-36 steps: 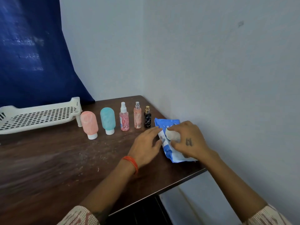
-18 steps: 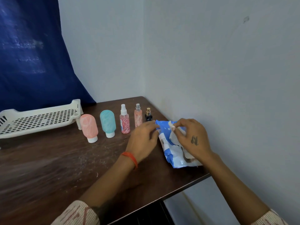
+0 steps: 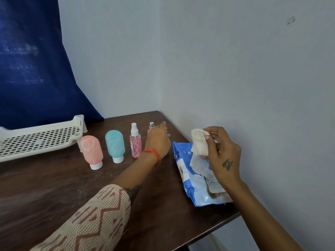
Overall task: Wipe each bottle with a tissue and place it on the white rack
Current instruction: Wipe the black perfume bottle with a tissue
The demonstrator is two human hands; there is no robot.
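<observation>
— Now, step? Your right hand (image 3: 223, 156) pinches a white crumpled tissue (image 3: 199, 143) above the blue wipes pack (image 3: 192, 185).
— Left hand (image 3: 157, 140)?
— At twelve o'clock, reaching the bottles; finger state unclear. Next: grip one, wipe; white perforated plastic rack (image 3: 36, 140) waits at ten.

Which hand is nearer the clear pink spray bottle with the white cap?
Left. The left hand reaches just right of the pink spray bottle; the right hand holds a white tissue farther right.

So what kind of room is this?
Probably a corner of someone's home, though I can't be sure. A dark wooden table sits against plain pale walls, a blue curtain hangs behind it, and small toiletry bottles stand in a row.
</observation>
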